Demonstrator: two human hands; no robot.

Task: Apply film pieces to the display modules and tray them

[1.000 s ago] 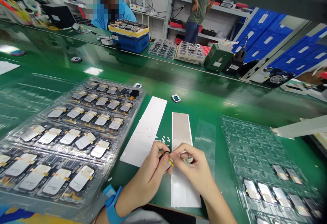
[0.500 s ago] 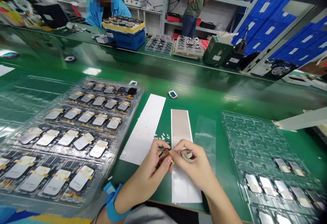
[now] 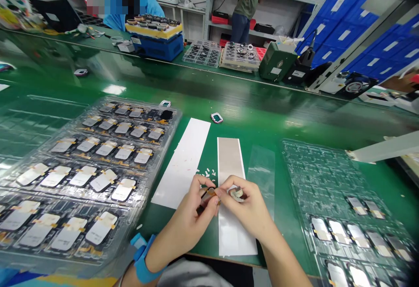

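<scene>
My left hand, with a blue wrist strap, is closed round a small dark-edged display panel with an orange flex strip, tilted and mostly hidden by the fingers. My right hand pinches at the panel's right edge, thumb and forefinger together. A small pale object with a dark end sits in its curled fingers; its kind is unclear. Beneath the hands lies a white sheet with a beige strip. Small white scraps are scattered beside it, near a long white sheet.
A clear tray with rows of silver-backed display panels stands at left. Another clear tray, partly filled, lies at right. A clear film lies between. A small framed part sits ahead. Across the bench are a seated person and a standing person.
The view has shifted slightly, so the bench appears a little further left and up. Both hands keep their hold at the panel, with only slight finger movement.
</scene>
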